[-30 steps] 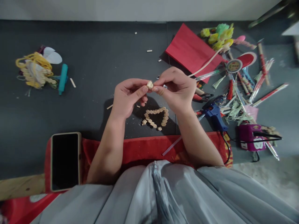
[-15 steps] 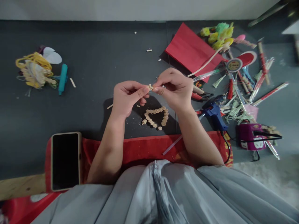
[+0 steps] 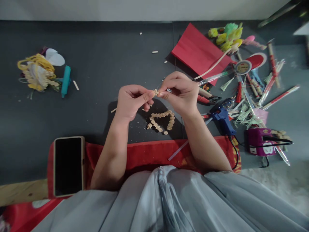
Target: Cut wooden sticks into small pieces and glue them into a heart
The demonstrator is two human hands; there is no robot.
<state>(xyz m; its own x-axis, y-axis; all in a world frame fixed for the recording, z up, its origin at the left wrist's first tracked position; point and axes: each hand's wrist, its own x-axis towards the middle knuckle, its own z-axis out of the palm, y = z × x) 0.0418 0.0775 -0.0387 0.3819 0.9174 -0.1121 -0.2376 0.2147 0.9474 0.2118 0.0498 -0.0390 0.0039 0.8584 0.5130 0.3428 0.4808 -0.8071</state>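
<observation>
Between the fingertips of both hands is a small pale cluster of short stick pieces [image 3: 156,92], its ends partly covered by the thumbs. My left hand [image 3: 134,99] pinches it from the left, thumb against fingers. From the right, my right hand [image 3: 180,91] grips the same cluster in a pinch. Just below them on the dark table lies a heart-like outline [image 3: 162,120] made of many similar pale clusters, with an opening at its lower edge. A thin pale stick [image 3: 114,110] rests beside my left wrist.
A blue glue gun [image 3: 222,117] and pliers [image 3: 209,99] lie to the right, near red paper [image 3: 199,48] and heaped craft sticks and tassels. At left are a teal tube-like object [image 3: 65,81] and yellow cord [image 3: 40,61]. A phone [image 3: 68,166] rests on red cloth [image 3: 145,154].
Both hands keep pinching the small cluster, which appears turned slightly between the fingertips. The whole view has shifted a few pixels; the things on the table have stayed put.
</observation>
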